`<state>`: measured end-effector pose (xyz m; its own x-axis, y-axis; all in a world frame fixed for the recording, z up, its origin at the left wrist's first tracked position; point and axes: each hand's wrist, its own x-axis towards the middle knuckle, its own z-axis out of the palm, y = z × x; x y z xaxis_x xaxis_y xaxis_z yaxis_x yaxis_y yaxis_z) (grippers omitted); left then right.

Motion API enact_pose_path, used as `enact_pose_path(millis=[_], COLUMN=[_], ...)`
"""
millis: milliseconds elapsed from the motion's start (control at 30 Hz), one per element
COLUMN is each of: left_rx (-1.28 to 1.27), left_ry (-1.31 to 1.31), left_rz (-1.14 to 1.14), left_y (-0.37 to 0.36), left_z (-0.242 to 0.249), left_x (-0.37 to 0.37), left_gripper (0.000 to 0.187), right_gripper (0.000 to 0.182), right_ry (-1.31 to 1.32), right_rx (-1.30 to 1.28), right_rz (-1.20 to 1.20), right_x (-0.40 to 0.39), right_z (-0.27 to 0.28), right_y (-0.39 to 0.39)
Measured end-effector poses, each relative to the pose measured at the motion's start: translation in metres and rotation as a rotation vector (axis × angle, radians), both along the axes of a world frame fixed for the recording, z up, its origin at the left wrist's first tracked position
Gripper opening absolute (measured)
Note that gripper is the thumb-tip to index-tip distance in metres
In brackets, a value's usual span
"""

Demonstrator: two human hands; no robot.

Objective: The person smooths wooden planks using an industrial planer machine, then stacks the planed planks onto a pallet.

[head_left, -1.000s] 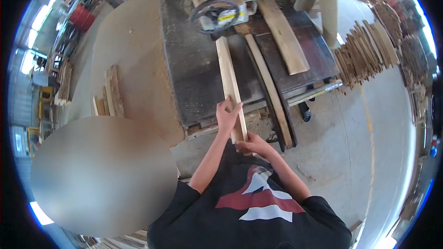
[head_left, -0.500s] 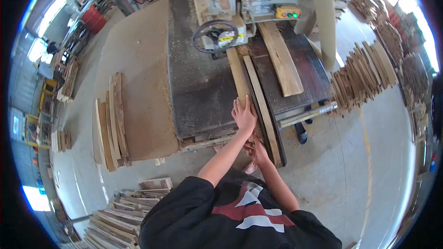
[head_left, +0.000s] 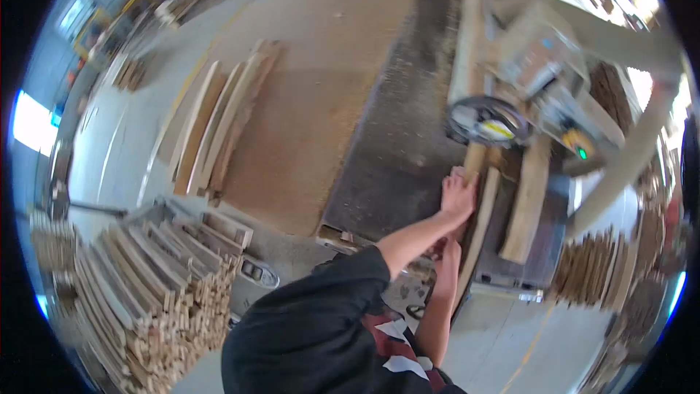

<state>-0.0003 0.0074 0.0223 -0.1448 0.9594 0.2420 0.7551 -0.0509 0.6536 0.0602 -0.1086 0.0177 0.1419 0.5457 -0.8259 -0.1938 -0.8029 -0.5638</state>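
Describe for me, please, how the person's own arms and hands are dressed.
The left hand and right hand wear no gloves. The left sleeve is black and short; the shirt has a maroon and white print.

A narrow, pale wooden board (head_left: 475, 160) lies lengthwise on the dark table (head_left: 390, 146).

bright window glare at sides; motion blur; curved edges.

On our dark, flat tabletop (head_left: 386, 153) we see a slim tan wooden plank (head_left: 475, 157), a narrow pale wooden strip (head_left: 482, 220) and a wide light-brown wooden board (head_left: 526, 211).
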Motion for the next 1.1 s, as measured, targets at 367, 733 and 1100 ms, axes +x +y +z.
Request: enact_pose_path(millis=[367, 733, 1100], left_rx=[0.372, -0.291, -0.653], left_ry=[-0.566, 0.300, -0.175], left_rz=[-0.104, 1.118, 1.180], left_y=[0.001, -0.205, -0.226], left_z=[0.015, 0.016, 0.025], left_x=[-0.237, -0.871, -0.791], left_gripper=[0.026, 0.087, 0.095], right_gripper=[0.059, 0.066, 0.066], right_ry=[0.010, -0.396, -0.553], right_rx=[0.123, 0.203, 0.135], right_rz=[-0.141, 0.006, -0.069], right_x=[-0.007, -0.049, -0.077], right_z=[-0.013, -0.007, 0.005], right_y=[0.109, 0.135, 0.136])
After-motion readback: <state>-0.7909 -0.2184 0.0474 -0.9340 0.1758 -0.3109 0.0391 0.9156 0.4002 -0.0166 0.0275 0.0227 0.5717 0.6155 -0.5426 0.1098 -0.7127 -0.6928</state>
